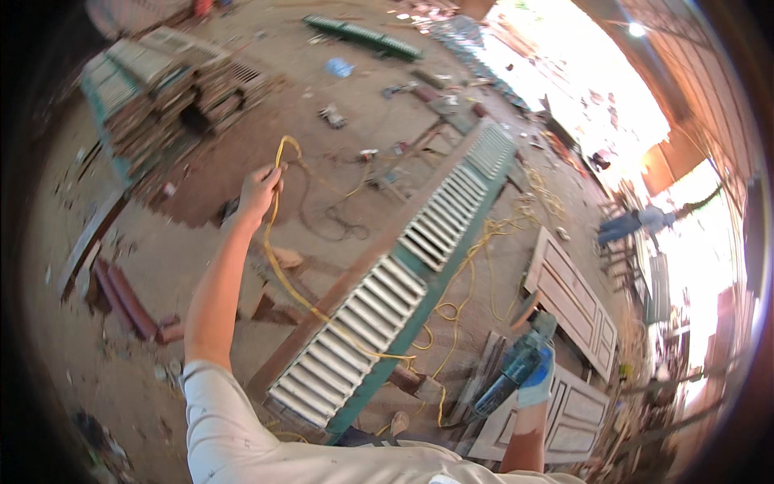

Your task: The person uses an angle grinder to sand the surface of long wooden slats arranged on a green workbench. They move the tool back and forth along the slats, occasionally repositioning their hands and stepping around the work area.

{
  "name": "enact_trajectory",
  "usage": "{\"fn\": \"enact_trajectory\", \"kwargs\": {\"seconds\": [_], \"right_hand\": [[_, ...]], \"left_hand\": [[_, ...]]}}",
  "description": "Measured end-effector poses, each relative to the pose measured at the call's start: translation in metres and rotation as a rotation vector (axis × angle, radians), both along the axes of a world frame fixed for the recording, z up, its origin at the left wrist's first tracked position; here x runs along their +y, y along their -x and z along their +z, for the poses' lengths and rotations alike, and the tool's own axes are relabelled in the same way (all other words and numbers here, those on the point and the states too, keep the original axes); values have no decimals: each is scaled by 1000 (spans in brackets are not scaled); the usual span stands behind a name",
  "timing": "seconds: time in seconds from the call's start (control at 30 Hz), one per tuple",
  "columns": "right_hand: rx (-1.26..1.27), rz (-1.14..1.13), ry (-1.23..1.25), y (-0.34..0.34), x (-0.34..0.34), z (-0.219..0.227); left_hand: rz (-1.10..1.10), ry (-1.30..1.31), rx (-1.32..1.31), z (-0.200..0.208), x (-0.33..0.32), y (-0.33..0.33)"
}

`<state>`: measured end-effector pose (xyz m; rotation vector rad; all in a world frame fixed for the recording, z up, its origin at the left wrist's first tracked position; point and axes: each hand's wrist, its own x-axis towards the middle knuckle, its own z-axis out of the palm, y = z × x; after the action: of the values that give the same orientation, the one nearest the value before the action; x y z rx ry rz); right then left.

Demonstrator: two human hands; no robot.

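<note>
Step in hand, by appearance: clearing of a line across the workpiece, apart from any contact of tool and slats. Raised above the floor to the left: bare left hand (pixel 260 192), with fingertips together on a thin yellow flexible cable (pixel 278 278). Below this pinch, a slack run down and across the near slats of a long louvred panel of green frame and pale slats (pixel 413 264), set diagonally at the centre, directly before the body. At lower right, beyond the panel's other edge: gloved white-and-blue right hand (pixel 538 379), closed around a dark teal cylindrical power tool (pixel 509 371), clear of the panel; individual fingers not distinguishable. Link between cable and tool not traceable.

Next move, as judged: cable to be laid off the slats on the left, grip on the tool to be kept secure, then tool to be brought over the panel.

In the way: the cable across the near slats, plus loose yellow cable coils (pixel 486 232) on the floor along the right edge, a likely snag. Around: brown panelled door (pixel 574 305) and pale panelled door (pixel 582 413) at right; stack of weathered louvred shutters (pixel 149 97) at upper left; crumpled blue plastic bag (pixel 339 68) farther off; co-worker in blue (pixel 637 223) at far right, well apart.
</note>
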<state>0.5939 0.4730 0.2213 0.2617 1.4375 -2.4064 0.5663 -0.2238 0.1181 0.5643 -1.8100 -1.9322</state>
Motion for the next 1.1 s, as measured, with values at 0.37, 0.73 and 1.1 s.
{"fn": "enact_trajectory", "kwargs": {"seconds": [0.37, 0.73, 1.1], "right_hand": [[115, -463, 102, -29, 270, -27], [217, -706, -146, -94, 553, -57], [380, -611, -476, -19, 614, -61]], "left_hand": [[-198, 180, 125, 104, 322, 153], [-889, 431, 389, 87, 901, 105], [-791, 150, -926, -130, 767, -325]]}}
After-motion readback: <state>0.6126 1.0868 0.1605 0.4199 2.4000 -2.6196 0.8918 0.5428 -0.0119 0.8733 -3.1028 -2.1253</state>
